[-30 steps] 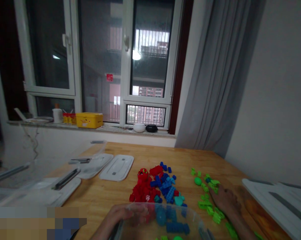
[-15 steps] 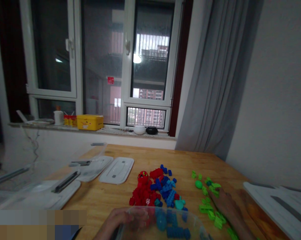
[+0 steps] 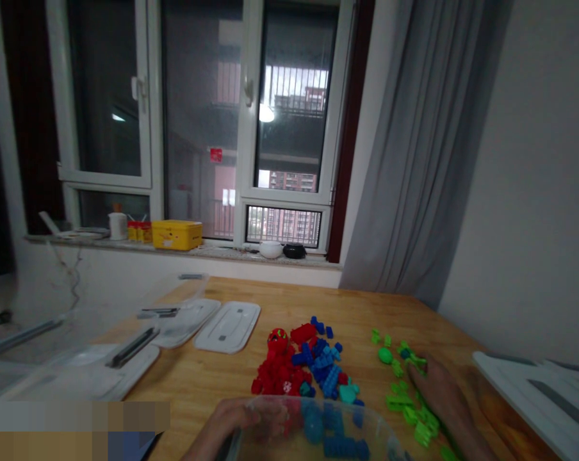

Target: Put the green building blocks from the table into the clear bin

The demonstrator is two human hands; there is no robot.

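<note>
1. Two hands show in my head view, both low at the bottom edge.
2. Left hand [image 3: 234,419]: fingers curled over the near-left rim of the clear tub [image 3: 366,426] and clamped on it. The fingertips look blurred through the plastic.
3. Right hand [image 3: 438,394]: palm down, fingers stretched out fairly flat, lying on the green bricks [image 3: 398,403]. Nothing visibly pinched; the underside is hidden from me.
4. Clear tub: sits on the wooden table [image 3: 280,304] at the near edge, between the two hands. Inside it I see blue bricks [image 3: 340,445] and one rounded blue piece. The tub's bottom is cut off by the frame.
5. Green bricks: a loose scatter on the table, right of the tub, under and around the right hand. A green ball piece [image 3: 385,355] lies at the far side of the scatter.
6. Red pile [image 3: 277,374] and blue pile [image 3: 321,362]: on the table just beyond the tub, touching each other, with red to the left. A teal piece [image 3: 348,392] lies at their near edge.
7. Two white lids [image 3: 229,326]: flat, side by side, farther left on the table.
8. Far left: clear boxes [image 3: 78,378] with lids, blurred; I can't tell their contents.
9. Far right: a lidded box [image 3: 534,390] near the right hand; I can't tell its contents.
</note>
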